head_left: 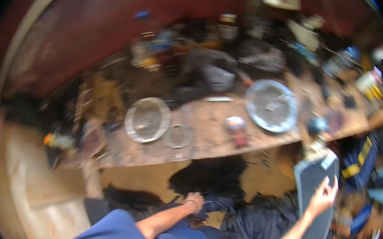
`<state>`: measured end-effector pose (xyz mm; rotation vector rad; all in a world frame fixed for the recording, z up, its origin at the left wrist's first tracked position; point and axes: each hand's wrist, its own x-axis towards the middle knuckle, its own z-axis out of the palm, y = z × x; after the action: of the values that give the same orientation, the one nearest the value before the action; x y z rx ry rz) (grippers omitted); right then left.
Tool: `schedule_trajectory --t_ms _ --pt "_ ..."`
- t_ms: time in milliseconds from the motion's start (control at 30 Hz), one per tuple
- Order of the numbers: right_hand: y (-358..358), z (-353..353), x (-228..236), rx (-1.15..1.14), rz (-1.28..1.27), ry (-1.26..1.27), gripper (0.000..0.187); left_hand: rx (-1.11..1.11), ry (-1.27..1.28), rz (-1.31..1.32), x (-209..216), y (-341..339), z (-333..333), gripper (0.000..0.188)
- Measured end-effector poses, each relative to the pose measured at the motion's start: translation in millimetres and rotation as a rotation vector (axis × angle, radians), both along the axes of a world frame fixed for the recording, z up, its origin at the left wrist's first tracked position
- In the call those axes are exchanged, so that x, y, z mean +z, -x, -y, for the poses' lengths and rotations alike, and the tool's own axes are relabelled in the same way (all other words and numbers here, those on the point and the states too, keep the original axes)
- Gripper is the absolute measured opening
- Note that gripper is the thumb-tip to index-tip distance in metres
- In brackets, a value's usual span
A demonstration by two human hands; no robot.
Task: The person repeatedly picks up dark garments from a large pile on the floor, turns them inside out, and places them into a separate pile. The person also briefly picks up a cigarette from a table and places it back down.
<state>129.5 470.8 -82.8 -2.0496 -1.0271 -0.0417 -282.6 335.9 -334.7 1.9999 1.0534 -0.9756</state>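
1. A dark flat panel with a pale edge is standing steeply tilted on the person's right, its upper end reaching up beside the front edge of the workbench.
2. The right hand is overlapping the panel's face, its fingers spreading apart and pointing upward; whether the palm is touching the panel, I cannot tell.
3. The left hand is hovering or resting near the person's lap, well apart from the panel; blur is hiding whether its fingers are pressing together or pinching something.
4. Dark crumpled cloth is lying between the two forearms, and a blue shirt is covering the person's upper body.
5. On the workbench, a large round dish with a pale blue rim is sitting nearest the panel; a small reddish container is standing just left of it.
6. Farther left, a smaller silvery dish is lying beside a pale ring.
7. At far right, a co-worker's dark sleeve with yellow bands is showing beyond the panel.
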Motion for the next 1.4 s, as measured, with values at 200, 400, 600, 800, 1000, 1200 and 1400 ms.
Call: schedule_trajectory --t_ms 200,400,600,800,1000,1200,1400 --pt "3 27 20 -0.12 0.056 -0.061 0.028 -0.022 0.085 -0.042 3 0 -8 0.06" --pt "23 75 -9 -0.181 0.039 -0.048 0.024 -0.022 -0.009 0.048 -4 -3 -5 0.041" --pt "109 106 3 0.07 -0.061 0.135 0.032 0.111 -0.126 -0.029 -30 -32 15 0.03" --pt "80 36 68 0.422 0.613 -0.054 0.023 0.242 -0.095 0.011 -67 -49 55 0.038" --pt "121 6 53 0.647 0.446 0.074 0.036 0.53 -0.247 -0.014 -103 -66 81 0.033" --pt "79 21 47 0.51 0.199 0.191 0.055 0.374 -0.181 0.011 -57 -33 79 0.032" --pt "-25 69 21 -0.01 0.065 0.294 0.088 0.103 -0.097 0.002 -18 -14 73 0.048"
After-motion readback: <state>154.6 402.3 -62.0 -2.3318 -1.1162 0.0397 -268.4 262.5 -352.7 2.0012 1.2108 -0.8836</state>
